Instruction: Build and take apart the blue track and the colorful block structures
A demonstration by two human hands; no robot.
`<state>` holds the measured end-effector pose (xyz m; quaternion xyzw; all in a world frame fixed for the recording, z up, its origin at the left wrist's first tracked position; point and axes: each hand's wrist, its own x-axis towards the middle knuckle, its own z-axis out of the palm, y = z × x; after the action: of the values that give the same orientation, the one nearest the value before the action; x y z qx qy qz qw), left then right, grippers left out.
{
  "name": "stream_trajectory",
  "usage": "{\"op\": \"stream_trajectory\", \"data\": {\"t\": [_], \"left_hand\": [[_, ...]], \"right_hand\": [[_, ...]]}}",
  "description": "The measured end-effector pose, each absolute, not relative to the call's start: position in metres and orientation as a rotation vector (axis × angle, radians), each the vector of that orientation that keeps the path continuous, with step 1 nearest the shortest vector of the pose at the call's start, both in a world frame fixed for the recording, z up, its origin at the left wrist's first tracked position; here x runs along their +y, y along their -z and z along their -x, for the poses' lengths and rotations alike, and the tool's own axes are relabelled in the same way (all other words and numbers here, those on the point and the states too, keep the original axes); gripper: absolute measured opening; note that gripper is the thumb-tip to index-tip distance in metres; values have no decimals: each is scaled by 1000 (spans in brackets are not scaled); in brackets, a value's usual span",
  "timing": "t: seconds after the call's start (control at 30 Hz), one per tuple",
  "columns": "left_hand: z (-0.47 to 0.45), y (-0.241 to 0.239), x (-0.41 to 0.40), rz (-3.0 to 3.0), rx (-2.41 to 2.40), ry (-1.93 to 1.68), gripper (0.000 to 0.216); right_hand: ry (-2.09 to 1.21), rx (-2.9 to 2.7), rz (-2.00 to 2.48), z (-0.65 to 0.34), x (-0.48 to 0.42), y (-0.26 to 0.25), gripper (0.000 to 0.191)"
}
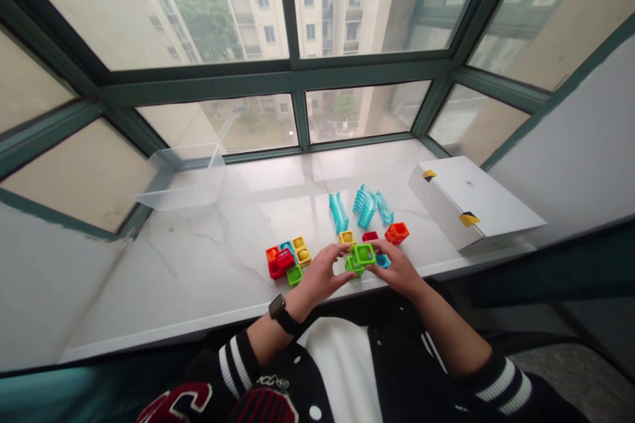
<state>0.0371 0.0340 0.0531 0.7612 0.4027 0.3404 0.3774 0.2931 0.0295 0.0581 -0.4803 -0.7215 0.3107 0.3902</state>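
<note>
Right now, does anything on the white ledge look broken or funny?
Nothing stands out as broken or spilled. The left hand and right hand hold green blocks; beyond them, turquoise pieces lie loose at different angles, which isn't odd.

Your black jacket (407,370) bears a large, pale-edged shape that looks like a letter C (189,402), while the small pale lettering (272,381) near it cannot be read, and the mark (469,183) on the white box (496,205) is too tiny to make out.
</note>
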Motion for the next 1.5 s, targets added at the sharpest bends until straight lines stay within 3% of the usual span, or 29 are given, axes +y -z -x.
{"op": "stream_trajectory", "data": {"t": [0.33, 0.73, 1.5], "left_hand": [[-52, -3, 37, -1879, 1223, -683, 60], [-54, 3, 37, -1858, 1238, -704, 44], [-54, -4, 36, -1874, 1258, -677, 41]], "right_hand": [[-797, -1755, 1394, -306, 31, -31, 44], [-801, -1861, 1378, -292, 32, -14, 43], [-841, -1883, 1349, -294, 31, -1, 45]]}}
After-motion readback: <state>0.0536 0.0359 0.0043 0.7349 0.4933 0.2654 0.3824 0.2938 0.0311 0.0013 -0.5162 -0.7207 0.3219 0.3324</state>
